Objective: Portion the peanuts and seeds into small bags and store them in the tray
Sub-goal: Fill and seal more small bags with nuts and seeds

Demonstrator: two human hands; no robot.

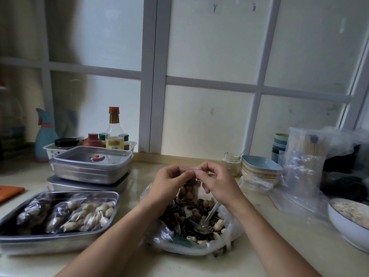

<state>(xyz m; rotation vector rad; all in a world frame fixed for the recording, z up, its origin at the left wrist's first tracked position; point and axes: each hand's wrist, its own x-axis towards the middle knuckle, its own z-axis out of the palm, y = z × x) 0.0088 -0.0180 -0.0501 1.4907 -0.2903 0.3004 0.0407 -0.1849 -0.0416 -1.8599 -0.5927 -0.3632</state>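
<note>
Head view shows both hands raised together over the counter. The left hand (171,182) and the right hand (217,182) each pinch the top edge of a small bag (189,191), which hangs between them, filled with peanuts. Directly under the hands lies the large open bag (225,234) of mixed peanuts and seeds, with a spoon (207,218) resting inside it. To the left of the left hand stands the metal tray (60,241), which already holds three filled packets (87,214). I judge that the top strip is being pressed closed. If the pinch misses one part, the bag can open on the way to the tray and peanuts would fall out. A shell caught in the strip could cause the same.
</note>
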